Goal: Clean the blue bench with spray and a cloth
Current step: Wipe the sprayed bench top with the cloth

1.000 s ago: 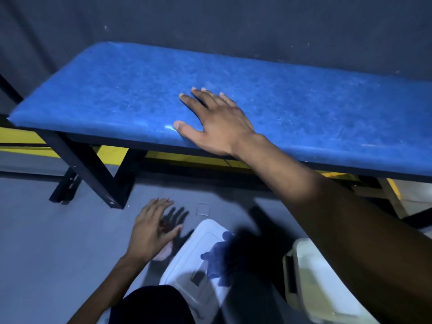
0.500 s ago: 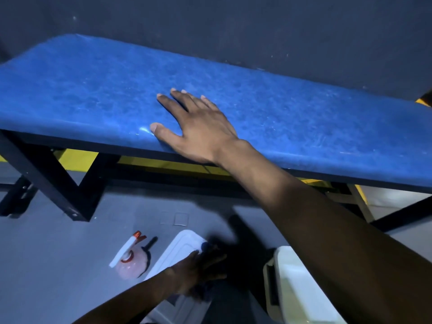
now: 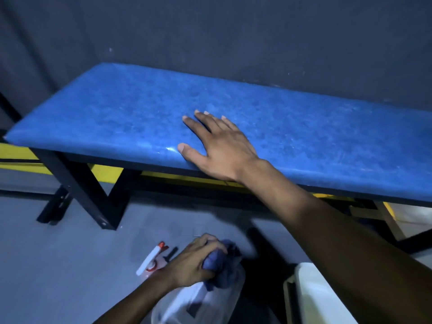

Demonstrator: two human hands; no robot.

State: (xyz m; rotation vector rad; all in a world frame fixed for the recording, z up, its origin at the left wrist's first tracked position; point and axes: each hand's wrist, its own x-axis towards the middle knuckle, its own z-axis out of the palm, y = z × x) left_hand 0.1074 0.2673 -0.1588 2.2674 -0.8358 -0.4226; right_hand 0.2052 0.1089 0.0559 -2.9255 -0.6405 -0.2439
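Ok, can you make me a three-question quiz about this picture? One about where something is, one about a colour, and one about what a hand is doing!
1. Where is the spray bottle?
A. On the bench
B. On the floor
C. In the right hand

2. What colour is the bench top?
A. Blue
B. Red
C. Green

3. What is the left hand doing?
A. Lying flat on the bench
B. Holding the spray bottle
C. Gripping the cloth

Answers:
1. B, the bottle lies on its side on the grey floor, beside the left hand.
2. A, the padded top is bright blue over a black frame.
3. C, its fingers are curled round the bunched dark blue cloth, while the right hand rests flat on the bench.
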